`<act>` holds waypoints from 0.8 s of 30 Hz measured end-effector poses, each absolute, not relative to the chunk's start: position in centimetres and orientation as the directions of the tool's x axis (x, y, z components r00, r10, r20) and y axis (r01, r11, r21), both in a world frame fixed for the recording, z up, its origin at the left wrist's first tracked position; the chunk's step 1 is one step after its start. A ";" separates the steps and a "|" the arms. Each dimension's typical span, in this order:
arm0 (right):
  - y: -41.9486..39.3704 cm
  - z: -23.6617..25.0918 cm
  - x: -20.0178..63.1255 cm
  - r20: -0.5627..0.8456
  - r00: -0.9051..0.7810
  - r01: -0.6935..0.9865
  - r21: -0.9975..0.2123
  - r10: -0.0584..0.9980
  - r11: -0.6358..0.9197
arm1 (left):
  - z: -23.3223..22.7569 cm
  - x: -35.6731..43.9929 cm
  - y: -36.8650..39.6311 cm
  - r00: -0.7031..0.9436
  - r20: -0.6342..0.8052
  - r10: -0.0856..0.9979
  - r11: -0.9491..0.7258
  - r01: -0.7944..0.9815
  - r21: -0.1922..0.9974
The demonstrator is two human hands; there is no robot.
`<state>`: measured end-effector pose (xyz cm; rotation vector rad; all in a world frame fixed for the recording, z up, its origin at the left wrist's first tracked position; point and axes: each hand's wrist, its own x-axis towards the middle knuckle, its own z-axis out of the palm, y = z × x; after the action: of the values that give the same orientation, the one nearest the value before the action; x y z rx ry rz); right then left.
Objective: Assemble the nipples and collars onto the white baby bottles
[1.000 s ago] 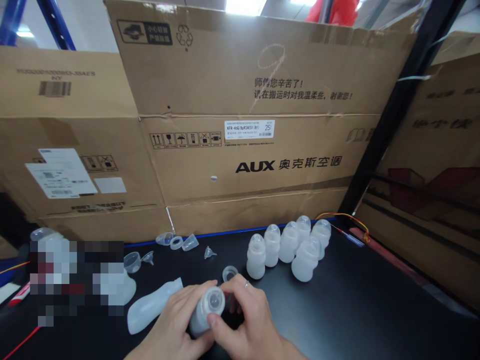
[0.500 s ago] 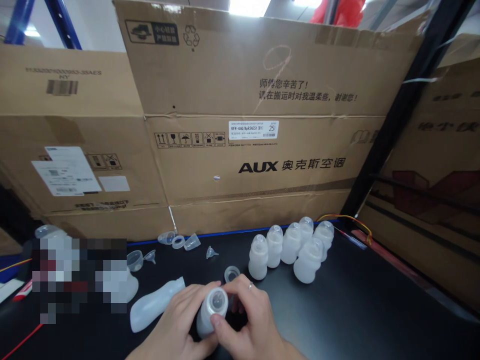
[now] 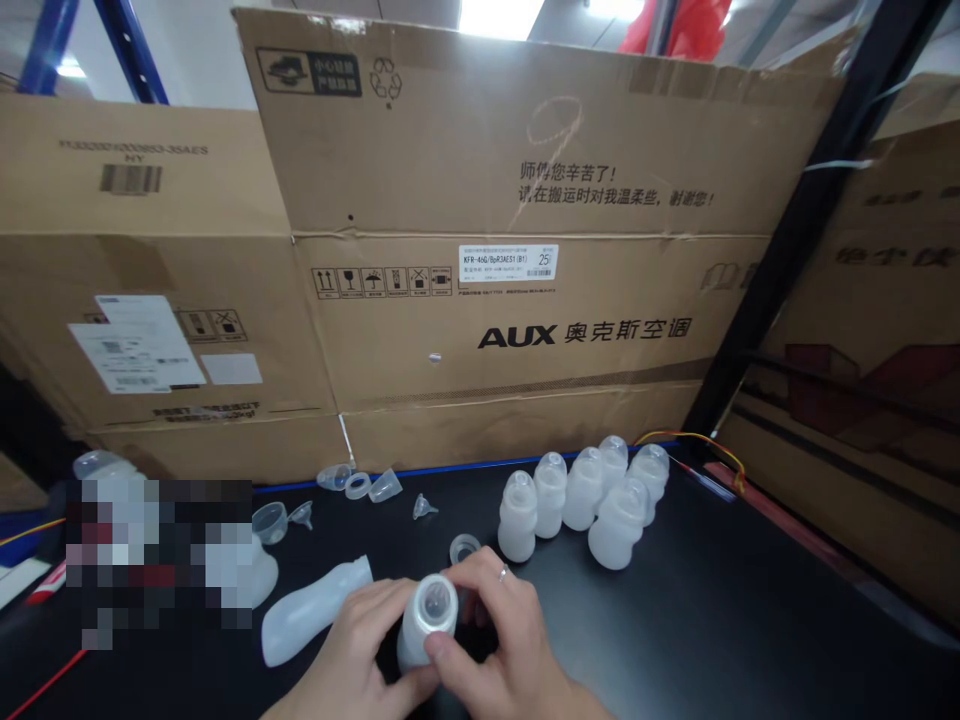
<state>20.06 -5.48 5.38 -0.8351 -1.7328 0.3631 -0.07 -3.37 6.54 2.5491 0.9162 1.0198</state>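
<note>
A translucent white baby bottle [image 3: 417, 640] stands roughly upright between my hands, its round top turned toward me. My left hand [image 3: 358, 640] is closed around the left side of its body. At the collar, my right hand [image 3: 514, 635] grips with the thumb in front and the index finger behind; its other fingers are partly hidden. A clear ring-shaped part [image 3: 465, 548] lies just beyond my right fingers. To the left of my left hand, a long, curved translucent bottle [image 3: 311, 610] lies on its side.
Several capped white bottles [image 3: 517, 530] stand on the black tabletop [image 3: 720, 620] at right. Clear cups, a ring [image 3: 358, 486] and small funnels [image 3: 424, 507] lie toward the back left. Cardboard boxes [image 3: 525, 380] wall the back. A blurred patch hides things at far left.
My left fingers have drawn back slightly from the bottle's top. My right hand keeps nearly the same grip on the collar. The view has shifted very slightly.
</note>
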 end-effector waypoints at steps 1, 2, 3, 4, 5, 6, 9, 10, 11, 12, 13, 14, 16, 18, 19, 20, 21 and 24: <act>-5.4 5.4 20.1 0.702 -0.158 0.330 -0.626 0.695 0.707 | 6.5 0.0 -3.5 0.538 0.548 0.641 -0.767 0.445 0.462; -5.3 5.3 20.1 0.690 -0.193 0.315 -0.630 0.697 0.710 | 6.5 0.2 -3.5 0.520 0.560 0.645 -0.764 0.423 0.487; -5.3 5.2 20.1 0.677 -0.226 0.303 -0.635 0.701 0.711 | 6.5 0.3 -3.7 0.511 0.566 0.647 -0.762 0.399 0.511; -5.2 5.1 20.1 0.661 -0.254 0.293 -0.643 0.706 0.707 | 6.5 0.5 -3.8 0.508 0.569 0.647 -0.760 0.376 0.529; -5.1 5.0 20.0 0.644 -0.273 0.284 -0.656 0.715 0.699 | 6.4 0.7 -3.9 0.513 0.564 0.647 -0.759 0.360 0.543; -5.1 4.9 20.0 0.627 -0.281 0.275 -0.673 0.727 0.687 | 6.4 0.9 -4.0 0.522 0.553 0.649 -0.756 0.357 0.549; -5.0 4.8 19.9 0.611 -0.274 0.234 -0.706 0.742 0.668 | 6.8 0.7 -4.1 0.534 0.537 0.652 -0.756 0.414 0.507; -5.0 4.9 19.9 0.616 -0.269 0.217 -0.710 0.740 0.670 | 7.0 0.4 -4.0 0.539 0.551 0.637 -0.770 0.440 0.461; -5.0 5.1 20.0 0.622 -0.261 0.203 -0.712 0.738 0.672 | 7.2 -0.2 -3.7 0.548 0.573 0.609 -0.792 0.457 0.405; -5.1 5.3 20.1 0.628 -0.249 0.195 -0.714 0.738 0.673 | 7.6 -0.8 -3.3 0.561 0.597 0.573 -0.815 0.467 0.344; -5.1 5.5 20.2 0.630 -0.232 0.195 -0.716 0.741 0.670 | 7.9 -1.4 -2.7 0.568 0.616 0.546 -0.828 0.481 0.290; -5.2 5.6 20.3 0.629 -0.209 0.208 -0.720 0.749 0.662 | 8.2 -2.0 -2.0 0.561 0.630 0.538 -0.824 0.508 0.251; -5.3 5.8 20.5 0.620 -0.156 0.248 -0.729 0.769 0.638 | 8.9 -2.7 -0.1 0.488 0.633 0.600 -0.743 0.634 0.215; -5.2 5.7 20.6 0.605 -0.111 0.281 -0.741 0.788 0.609 | 9.6 -2.7 2.1 0.403 0.589 0.700 -0.597 0.783 0.174; -5.2 5.6 20.6 0.597 -0.095 0.294 -0.748 0.797 0.595 | 9.8 -2.4 3.2 0.370 0.555 0.745 -0.522 0.841 0.142; -5.1 5.4 20.6 0.594 -0.081 0.307 -0.749 0.800 0.587 | 9.9 -2.1 4.2 0.349 0.495 0.796 -0.452 0.886 0.104; -5.1 5.3 20.6 0.598 -0.073 0.320 -0.744 0.798 0.587 | 10.0 -1.8 5.1 0.320 0.433 0.843 -0.387 0.919 0.074; -4.9 5.0 20.4 0.634 -0.070 0.364 -0.703 0.770 0.611 | 9.9 -1.2 7.0 0.264 0.366 0.893 -0.310 0.948 0.074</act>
<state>20.43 -4.87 4.97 -0.9473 -1.6741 0.4359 -1.18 6.99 9.88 2.6200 1.9268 0.5704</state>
